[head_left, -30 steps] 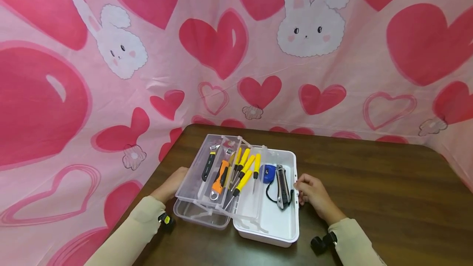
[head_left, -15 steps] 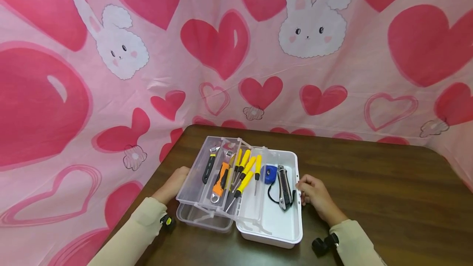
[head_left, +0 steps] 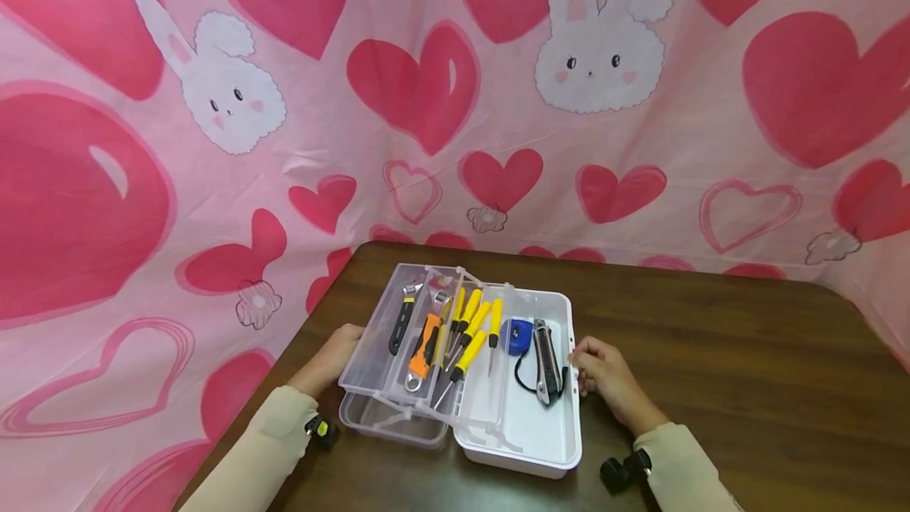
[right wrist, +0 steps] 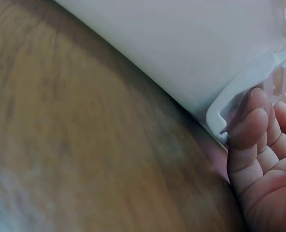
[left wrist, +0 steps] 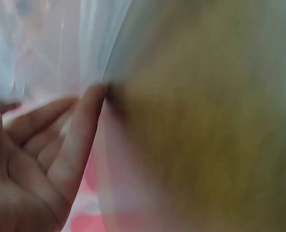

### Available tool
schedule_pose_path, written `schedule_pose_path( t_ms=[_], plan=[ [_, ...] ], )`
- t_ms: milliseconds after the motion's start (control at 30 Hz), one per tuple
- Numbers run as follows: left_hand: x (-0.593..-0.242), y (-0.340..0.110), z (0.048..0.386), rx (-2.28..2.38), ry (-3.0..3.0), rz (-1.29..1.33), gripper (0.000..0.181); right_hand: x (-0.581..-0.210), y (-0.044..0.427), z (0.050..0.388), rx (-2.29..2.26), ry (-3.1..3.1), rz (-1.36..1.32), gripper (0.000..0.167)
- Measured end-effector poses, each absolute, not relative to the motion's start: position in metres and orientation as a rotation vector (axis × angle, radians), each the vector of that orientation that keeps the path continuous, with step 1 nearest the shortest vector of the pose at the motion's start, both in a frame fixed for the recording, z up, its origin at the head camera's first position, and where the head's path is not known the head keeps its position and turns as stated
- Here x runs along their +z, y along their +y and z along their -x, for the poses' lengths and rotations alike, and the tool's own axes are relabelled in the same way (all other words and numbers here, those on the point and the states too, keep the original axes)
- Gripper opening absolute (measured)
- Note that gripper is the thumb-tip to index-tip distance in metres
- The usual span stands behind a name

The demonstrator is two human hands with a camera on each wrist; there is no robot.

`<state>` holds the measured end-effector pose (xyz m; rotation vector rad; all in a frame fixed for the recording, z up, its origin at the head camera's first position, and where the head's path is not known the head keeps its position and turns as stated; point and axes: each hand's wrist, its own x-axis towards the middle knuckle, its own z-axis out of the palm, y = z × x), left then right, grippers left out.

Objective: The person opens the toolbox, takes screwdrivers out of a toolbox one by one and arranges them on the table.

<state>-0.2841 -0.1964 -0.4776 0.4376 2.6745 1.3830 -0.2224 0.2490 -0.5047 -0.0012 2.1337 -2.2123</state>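
Note:
A white toolbox stands unfolded, its clear trays spread to the left. An adjustable wrench, an orange-handled tool and several yellow screwdrivers lie in or under the clear plastic. The white bottom holds a blue tape measure and a utility knife. At the trays' left side, my left hand touches the clear wall with extended fingers. My right hand has curled fingers gripping the white latch on the toolbox's right side.
The brown wooden table extends right of the toolbox and behind it. A pink curtain with hearts and rabbits hangs behind the table and along its left side.
The toolbox, with its trays and tools, has shifted slightly to the right and nearer. My right hand has moved a little right with it; my left hand stays beside the trays.

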Motion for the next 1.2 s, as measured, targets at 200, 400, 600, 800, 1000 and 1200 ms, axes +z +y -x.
schedule_pose_path(
  t_ms=[200, 400, 600, 800, 1000, 1200],
  plan=[
    [-0.480, -0.205, 0.295, 1.533, 2.421, -0.362, 0.036, -0.507, 0.249, 0.223, -2.219, 2.126, 0.022, 0.004],
    [-0.488, -0.209, 0.304, 1.644, 2.384, -0.377, 0.036, -0.509, 0.245, 0.222, -2.198, 2.125, 0.000, 0.009],
    [-0.479, -0.207, 0.306, 1.647, 2.424, -0.296, 0.038, -0.508, 0.245, 0.223, -2.205, 2.134, -0.009, 0.009],
    [-0.442, -0.206, 0.302, 1.769, 2.536, -0.301, 0.042, -0.505, 0.250, 0.223, -2.205, 2.159, -0.010, 0.008],
    [-0.414, -0.195, 0.296, 1.713, 2.678, -0.417, 0.040, -0.503, 0.251, 0.224, -2.196, 2.168, 0.022, 0.010],
    [-0.400, -0.198, 0.311, 1.544, 2.788, -0.560, 0.040, -0.506, 0.250, 0.222, -2.196, 2.150, 0.052, 0.008]
  ],
)
